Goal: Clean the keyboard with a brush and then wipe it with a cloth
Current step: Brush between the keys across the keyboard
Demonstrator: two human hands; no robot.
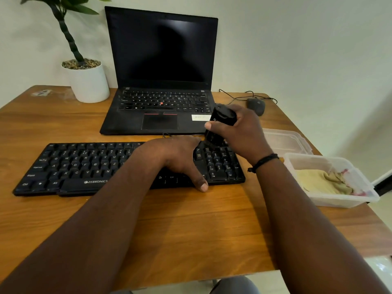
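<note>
Brushing is underway: right hand grips the black brush, tip down at the Zebronics keyboard numpad's top edge. Left hand presses flat beside it. Sweep outward with short strokes. Cloth waits in its tub, right of the keyboard.

Your right hand grips the black brush — its tip touches the keyboard just beyond your left hand, which rests flat on the keys. Right of your right hand — the cloth in its tub.
</note>
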